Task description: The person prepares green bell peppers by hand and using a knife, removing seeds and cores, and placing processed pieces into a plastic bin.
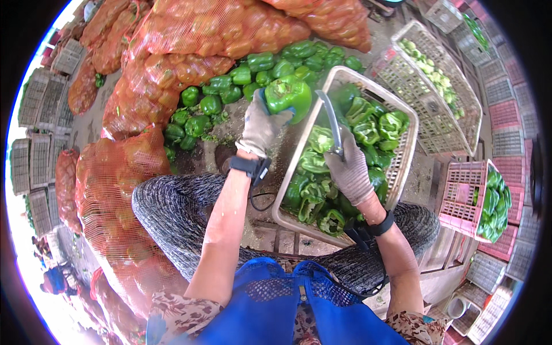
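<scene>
A large green bell pepper (287,95) sits in the grip of my gloved left hand (261,126), raised above the floor just left of a crate. My gloved right hand (349,169) is closed round the handle of a knife (330,118), its blade pointing up and away, near the pepper but apart from it. Under the right hand stands the white plastic crate (286,190), holding several cut, hollowed green peppers (368,123). Whole green peppers (211,104) lie in a pile on the floor beyond my left hand.
Red mesh sacks (123,190) full of peppers line the left and far side. At the right stand a tall crate (425,115) with pale green pieces and a pink crate (462,192) of peppers. Stacked crates (509,141) edge the far right. My bent knees flank the white crate.
</scene>
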### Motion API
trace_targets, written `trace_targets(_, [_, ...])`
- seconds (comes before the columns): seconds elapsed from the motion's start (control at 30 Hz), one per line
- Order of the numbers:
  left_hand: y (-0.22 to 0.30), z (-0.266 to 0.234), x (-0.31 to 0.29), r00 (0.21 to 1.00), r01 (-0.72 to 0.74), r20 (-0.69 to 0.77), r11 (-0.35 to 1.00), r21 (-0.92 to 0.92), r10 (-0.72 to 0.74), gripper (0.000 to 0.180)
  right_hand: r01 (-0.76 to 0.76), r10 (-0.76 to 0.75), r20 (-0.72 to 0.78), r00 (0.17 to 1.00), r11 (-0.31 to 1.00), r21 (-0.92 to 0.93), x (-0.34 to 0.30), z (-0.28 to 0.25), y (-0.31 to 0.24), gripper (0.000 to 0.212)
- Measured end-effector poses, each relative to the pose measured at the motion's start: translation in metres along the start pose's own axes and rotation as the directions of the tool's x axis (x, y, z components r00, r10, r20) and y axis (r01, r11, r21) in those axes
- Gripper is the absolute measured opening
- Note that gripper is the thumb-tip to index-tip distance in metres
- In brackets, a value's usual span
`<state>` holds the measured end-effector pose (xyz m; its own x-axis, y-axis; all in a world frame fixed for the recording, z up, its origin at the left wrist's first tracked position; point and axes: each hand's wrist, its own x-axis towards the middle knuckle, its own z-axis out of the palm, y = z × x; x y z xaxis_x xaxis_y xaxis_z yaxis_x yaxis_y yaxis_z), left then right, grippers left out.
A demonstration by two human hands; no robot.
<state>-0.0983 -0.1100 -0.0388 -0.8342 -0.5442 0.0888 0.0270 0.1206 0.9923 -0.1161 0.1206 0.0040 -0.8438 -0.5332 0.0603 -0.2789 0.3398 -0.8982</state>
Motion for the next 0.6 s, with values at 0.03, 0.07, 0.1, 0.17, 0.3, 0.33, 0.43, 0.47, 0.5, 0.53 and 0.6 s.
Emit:
trace_targets(0.03, [0.014,0.010,-0.011,0.995,-0.096,-0.010,0.989,0.111,0.097,0.054,0.012,-0.012,-0.013,1.000,1.000,-0.005,-0.003,-0.006,-0.006,0.062])
trace_targets(0.07, [0.030,0.023,-0.023,0.994,-0.107,-0.011,0.984,0.145,0.110,0.055,0.015,-0.015,-0.024,1.000,1.000,-0.014,-0.007,-0.011,-0.008,0.063])
trace_targets(0.1, [0.045,0.033,-0.035,0.993,-0.116,-0.015,0.976,0.183,0.121,0.055,0.018,-0.018,-0.031,0.999,1.000,-0.020,-0.011,-0.016,-0.010,0.064])
trace_targets(0.17, [0.059,0.046,-0.049,0.993,-0.119,0.019,0.944,0.308,0.119,0.060,0.131,-0.134,-0.083,0.988,0.991,-0.039,-0.020,-0.023,-0.004,0.067])
trace_targets(0.3, [0.058,0.065,-0.068,0.983,-0.180,0.035,0.918,0.353,0.179,0.065,0.050,-0.058,-0.059,0.997,0.991,-0.120,-0.032,-0.039,-0.011,0.070])
trace_targets(0.33, [0.060,0.069,-0.071,0.987,-0.161,0.038,0.927,0.340,0.158,0.065,0.078,-0.090,-0.076,0.993,0.986,-0.150,-0.033,-0.040,-0.007,0.071])
trace_targets(0.43, [0.072,0.081,-0.080,0.987,-0.163,0.056,0.928,0.334,0.153,0.061,0.138,-0.168,-0.128,0.977,0.968,-0.212,-0.038,-0.044,0.002,0.074])
trace_targets(0.47, [0.075,0.083,-0.081,0.984,-0.176,0.058,0.926,0.333,0.166,0.060,0.131,-0.164,-0.135,0.977,0.965,-0.228,-0.039,-0.045,-0.001,0.074])
trace_targets(0.5, [0.078,0.085,-0.082,0.982,-0.189,0.061,0.924,0.332,0.179,0.060,0.123,-0.161,-0.143,0.976,0.962,-0.245,-0.040,-0.047,-0.005,0.075])
trace_targets(0.53, [0.081,0.087,-0.083,0.981,-0.196,0.059,0.910,0.365,0.187,0.060,0.001,-0.036,-0.108,0.993,0.951,-0.308,-0.042,-0.050,-0.010,0.077])
trace_targets(0.6, [0.087,0.091,-0.087,0.978,-0.207,0.056,0.878,0.431,0.203,0.060,-0.039,-0.011,-0.135,0.991,0.930,-0.366,-0.042,-0.048,-0.007,0.077])
